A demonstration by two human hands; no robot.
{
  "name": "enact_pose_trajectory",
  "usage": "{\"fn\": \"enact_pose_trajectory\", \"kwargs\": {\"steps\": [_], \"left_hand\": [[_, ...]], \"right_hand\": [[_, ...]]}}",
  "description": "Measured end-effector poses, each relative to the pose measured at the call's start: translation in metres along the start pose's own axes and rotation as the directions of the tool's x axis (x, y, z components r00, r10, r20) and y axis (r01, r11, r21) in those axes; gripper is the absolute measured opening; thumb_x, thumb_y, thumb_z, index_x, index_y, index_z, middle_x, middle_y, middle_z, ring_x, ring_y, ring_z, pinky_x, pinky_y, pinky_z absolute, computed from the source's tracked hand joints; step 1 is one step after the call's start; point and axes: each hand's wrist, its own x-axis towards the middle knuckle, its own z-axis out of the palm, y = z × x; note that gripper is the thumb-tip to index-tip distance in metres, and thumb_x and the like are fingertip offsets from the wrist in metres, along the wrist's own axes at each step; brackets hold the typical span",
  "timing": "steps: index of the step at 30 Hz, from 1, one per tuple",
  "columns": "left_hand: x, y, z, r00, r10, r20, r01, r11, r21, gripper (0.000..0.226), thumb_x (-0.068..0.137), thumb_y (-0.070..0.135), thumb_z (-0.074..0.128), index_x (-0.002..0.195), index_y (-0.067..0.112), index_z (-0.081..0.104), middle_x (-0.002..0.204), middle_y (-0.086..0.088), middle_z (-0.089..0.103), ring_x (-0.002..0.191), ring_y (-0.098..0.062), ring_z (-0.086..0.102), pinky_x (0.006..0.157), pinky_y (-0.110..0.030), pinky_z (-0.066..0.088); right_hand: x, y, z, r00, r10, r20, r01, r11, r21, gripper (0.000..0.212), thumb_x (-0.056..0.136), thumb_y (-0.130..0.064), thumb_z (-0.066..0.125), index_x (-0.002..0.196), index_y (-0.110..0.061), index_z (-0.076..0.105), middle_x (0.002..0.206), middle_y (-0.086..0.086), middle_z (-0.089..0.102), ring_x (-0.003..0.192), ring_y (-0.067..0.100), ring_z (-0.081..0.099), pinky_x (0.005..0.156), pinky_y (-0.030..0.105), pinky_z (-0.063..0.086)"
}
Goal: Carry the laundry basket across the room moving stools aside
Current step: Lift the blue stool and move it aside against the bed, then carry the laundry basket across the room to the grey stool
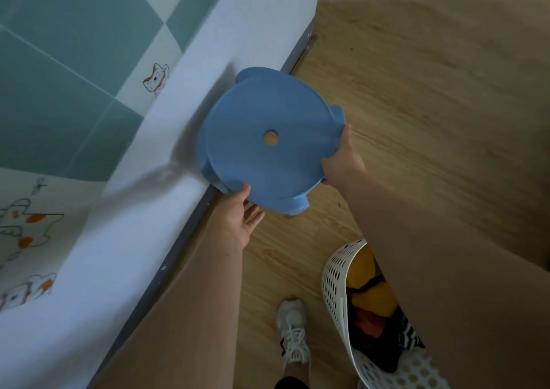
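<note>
At the far left lies the bed (125, 180), its white sheet hanging down to the wooden floor (416, 91). Pressed against that sheet stands the blue plastic stool (262, 138), round-seated with a hole in the middle. The left hand (238, 219) sits at the seat's near rim, thumb on top and fingers (253, 214) loosely spread beneath, not clenched. The right hand (342, 153) clasps the right rim, its fingers curled under the edge. The stool looks light, stiff and smooth, so the rim is the sensible hold. Further right, low by the person's white sneaker (293, 335), the white perforated laundry basket (336, 284) rests on the floor, clothes inside, unheld; its thin wall probably flexes, so grip the rim.
</note>
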Motion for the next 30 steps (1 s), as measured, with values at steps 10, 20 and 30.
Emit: {"fn": "enact_pose_trajectory", "kwargs": {"steps": [10, 20, 30], "left_hand": [[-0.034, -0.048, 0.014, 0.989, 0.058, -0.137, -0.004, 0.933, 0.361, 0.056, 0.093, 0.038, 0.054, 0.142, 0.011, 0.045, 0.134, -0.012, 0.051, 0.102, -0.023, 0.057, 0.082, -0.036, 0.050], [-0.080, -0.193, 0.056, 0.998, -0.052, -0.028, 0.055, 0.641, 0.765, 0.049, 0.093, 0.031, 0.054, 0.136, 0.007, 0.050, 0.119, -0.011, 0.060, 0.116, -0.030, 0.058, 0.094, -0.037, 0.051], [-0.091, -0.274, 0.051, 0.978, 0.150, -0.147, 0.042, 0.545, 0.837, 0.034, 0.086, 0.016, 0.054, 0.115, 0.002, 0.064, 0.099, -0.013, 0.056, 0.091, -0.025, 0.053, 0.098, -0.047, 0.050]], "right_hand": [[-0.026, 0.062, -0.025, 0.994, 0.018, -0.105, -0.013, 0.999, 0.052, 0.068, 0.094, -0.024, 0.051, 0.152, -0.024, 0.016, 0.145, 0.008, 0.045, 0.112, 0.026, 0.057, 0.084, 0.036, 0.052], [-0.080, 0.244, -0.106, 0.952, 0.205, -0.226, -0.236, 0.964, -0.122, 0.047, 0.096, -0.022, 0.044, 0.143, -0.019, 0.038, 0.139, 0.013, 0.049, 0.113, 0.031, 0.056, 0.074, 0.029, 0.040], [-0.128, 0.377, -0.158, 0.847, 0.433, -0.308, -0.475, 0.877, -0.072, 0.058, 0.088, -0.014, 0.050, 0.143, -0.014, 0.034, 0.142, 0.015, 0.039, 0.124, 0.034, 0.044, 0.093, 0.048, 0.050]]}}
